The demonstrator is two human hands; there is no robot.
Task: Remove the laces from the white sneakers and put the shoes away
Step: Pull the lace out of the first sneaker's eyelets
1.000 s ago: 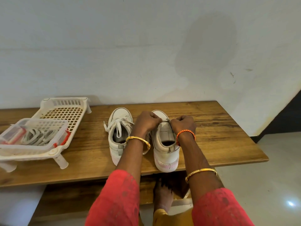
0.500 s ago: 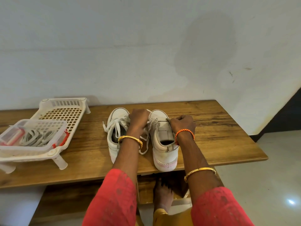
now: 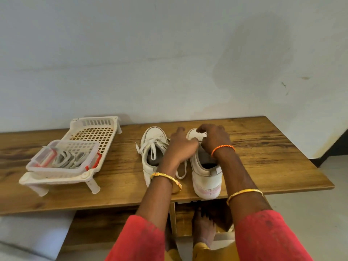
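Two white sneakers stand side by side on the wooden table [image 3: 263, 157], toes toward the wall. The left sneaker [image 3: 150, 166] has its lace threaded, with loose ends spilling over its opening. The right sneaker [image 3: 206, 178] has a pink-tinged heel near the table's front edge. My left hand [image 3: 180, 147] hovers between the shoes, gripping the right shoe's lace [image 3: 181, 173], which hangs in a loop below the palm. My right hand [image 3: 213, 141] rests on the front of the right sneaker, fingertips pinched at its toe end. Both hands hide the eyelets.
A white plastic rack [image 3: 98, 132] stands at the table's left. On it sits a small clear basket [image 3: 62, 161] with coiled whitish laces and a red-and-white item. The wall runs right behind the table. My bare foot [image 3: 204, 228] shows below the front edge.
Both hands have moved forward along the right sneaker toward its toe. A loop of lace now hangs free between the two shoes under my left hand.
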